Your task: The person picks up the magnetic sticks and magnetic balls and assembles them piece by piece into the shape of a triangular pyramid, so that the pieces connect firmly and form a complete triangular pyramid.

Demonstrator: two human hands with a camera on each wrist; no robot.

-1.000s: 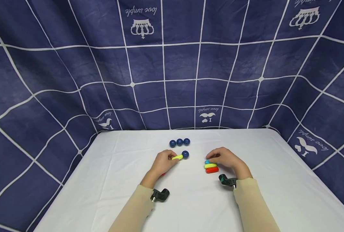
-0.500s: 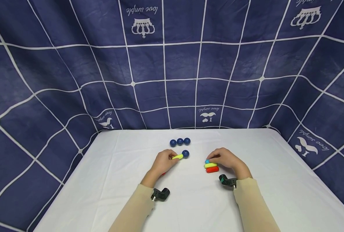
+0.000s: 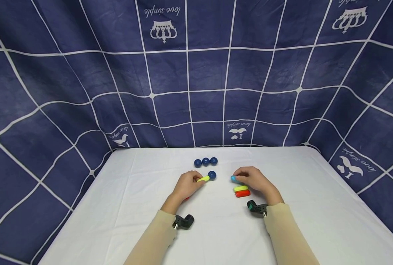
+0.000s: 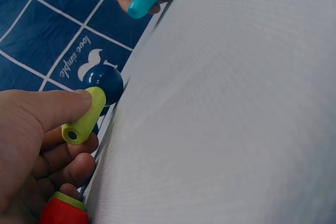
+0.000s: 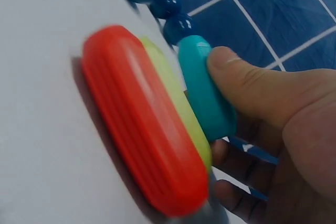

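Note:
Between thumb and fingers, my left hand [image 3: 186,184] pinches a yellow-green magnetic rod [image 4: 84,119]. The rod's far end meets a dark blue ball [image 3: 211,175]. My right hand [image 3: 254,178] pinches a light blue rod [image 5: 205,87], thumb on one side of it. Just nearer to me lie a yellow-green rod [image 3: 241,188] and a red rod [image 5: 142,119], side by side on the white table. Below the left hand a red piece with a yellow-green end [image 4: 63,213] shows in the left wrist view, partly hidden in the head view.
Three dark blue balls [image 3: 206,162] sit in a row farther back on the white-covered table [image 3: 216,235]. A navy curtain with white lines [image 3: 206,73] hangs behind the table's far edge and around its sides.
My right hand has taken the light blue rod away from the yellow-green and red pair, moving it slightly back and left. The left hand keeps its hold, nearly still.

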